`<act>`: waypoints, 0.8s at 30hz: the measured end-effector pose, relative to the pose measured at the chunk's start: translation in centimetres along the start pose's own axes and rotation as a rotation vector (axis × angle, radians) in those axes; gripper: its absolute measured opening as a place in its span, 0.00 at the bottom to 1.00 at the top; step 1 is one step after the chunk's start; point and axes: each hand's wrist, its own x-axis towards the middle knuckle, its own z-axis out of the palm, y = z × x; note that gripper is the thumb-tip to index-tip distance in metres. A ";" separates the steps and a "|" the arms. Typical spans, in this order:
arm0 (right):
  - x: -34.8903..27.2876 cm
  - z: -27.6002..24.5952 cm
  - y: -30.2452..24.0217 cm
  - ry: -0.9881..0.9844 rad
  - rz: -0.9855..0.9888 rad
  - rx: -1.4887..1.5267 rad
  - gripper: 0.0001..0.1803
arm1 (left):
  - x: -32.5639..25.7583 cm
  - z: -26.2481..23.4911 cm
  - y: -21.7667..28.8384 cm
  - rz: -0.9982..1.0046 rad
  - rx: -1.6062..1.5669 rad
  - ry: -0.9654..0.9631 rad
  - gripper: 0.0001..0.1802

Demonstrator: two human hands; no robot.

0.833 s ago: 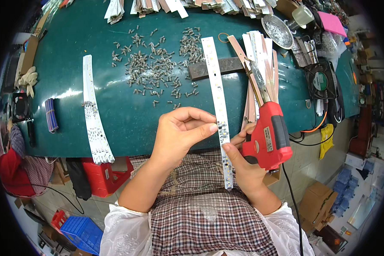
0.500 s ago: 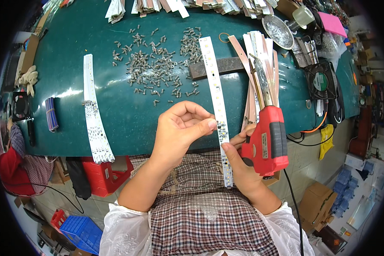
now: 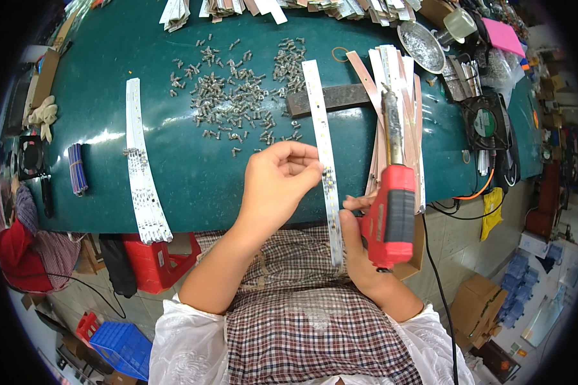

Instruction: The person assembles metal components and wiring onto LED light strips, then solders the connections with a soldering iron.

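My left hand (image 3: pixel 277 183) pinches the edge of a long white LED circuit strip (image 3: pixel 324 138) near its middle, where small dark components sit. The strip stands nearly lengthwise before me, its near end above my checked apron. In my right hand (image 3: pixel 366 263) is a red-and-black soldering gun (image 3: pixel 395 215), its metal barrel pointing away over the table. The right thumb lies beside the strip's lower part; whether it touches is hard to tell. Beyond my hands spread many small metal connectors (image 3: pixel 228 96). A fanned stack of similar strips (image 3: pixel 135 122) lies at the left.
Behind the soldering gun lies a pile of pinkish and white strips (image 3: pixel 376 135), beside a dark flat bar (image 3: pixel 340 97). A metal dish (image 3: pixel 422 48) and a small fan (image 3: pixel 485 122) stand at right. Blue wires (image 3: pixel 78 170) lie bundled at left. A red stool (image 3: pixel 149 264) stands below the table edge.
The soldering gun has swung more upright and slightly left. The strip's near end has risen a little, and the right thumb has shifted away from the strip's face. The left hand still pinches it.
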 end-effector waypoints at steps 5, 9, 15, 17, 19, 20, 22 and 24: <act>-1.2 -3.8 -0.2 -0.163 -0.034 -0.187 0.13 | 0.8 0.4 -0.6 0.112 0.312 0.135 0.13; -1.9 -5.7 -2.8 -0.265 0.302 -0.076 0.09 | 0.2 0.7 0.4 0.179 0.541 0.203 0.14; -3.6 -7.4 -1.5 -0.284 0.271 -0.170 0.12 | 0.0 0.1 0.5 0.363 0.745 0.162 0.15; -3.8 -7.6 -1.2 -0.296 0.234 -0.249 0.12 | 0.0 0.0 0.4 0.381 0.745 0.135 0.15; -4.1 -7.7 -0.7 -0.320 0.251 -0.219 0.12 | 0.0 0.2 0.4 0.383 0.752 0.130 0.13; -4.1 -7.7 -0.6 -0.319 0.254 -0.221 0.12 | 0.1 0.2 0.3 0.381 0.751 0.128 0.13; -4.3 -7.6 -0.4 -0.321 0.291 -0.204 0.11 | 0.2 0.2 0.1 0.423 0.781 0.137 0.13; -4.0 -7.1 -0.2 -0.357 0.229 -0.166 0.07 | 0.2 0.2 -0.1 0.436 0.779 0.142 0.13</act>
